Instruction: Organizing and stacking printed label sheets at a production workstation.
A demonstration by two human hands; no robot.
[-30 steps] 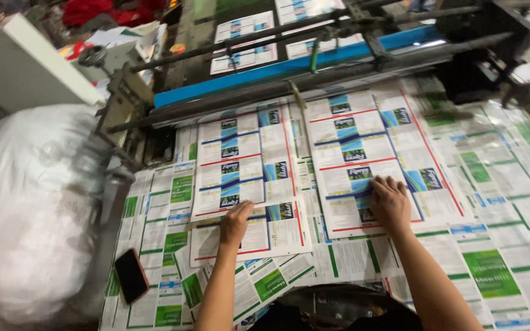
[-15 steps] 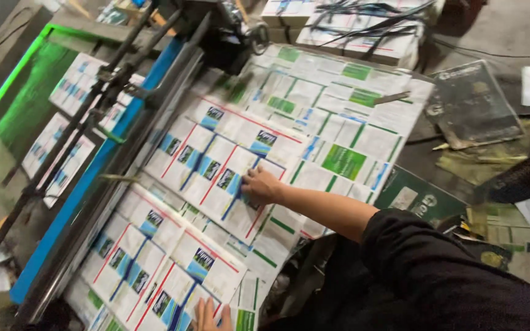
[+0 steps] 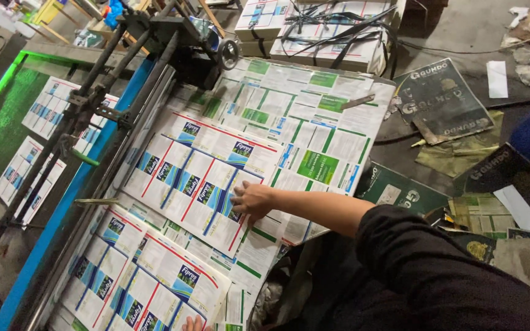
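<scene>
The right hand (image 3: 251, 200) lies flat, fingers spread, pressing on a red-and-blue printed sheet (image 3: 200, 178) near the middle of the paper-covered feed table (image 3: 338, 104). The left hand (image 3: 192, 323) barely shows at the bottom edge, touching another printed sheet (image 3: 136, 282); its grip cannot be told.

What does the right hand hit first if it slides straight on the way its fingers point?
The right hand lies flat on a white printed sheet with red and blue lines, fingers pointing toward the machine. Sliding on, it would cross that sheet, then probably meet the dark metal feed rail; depth is unclear.
</scene>
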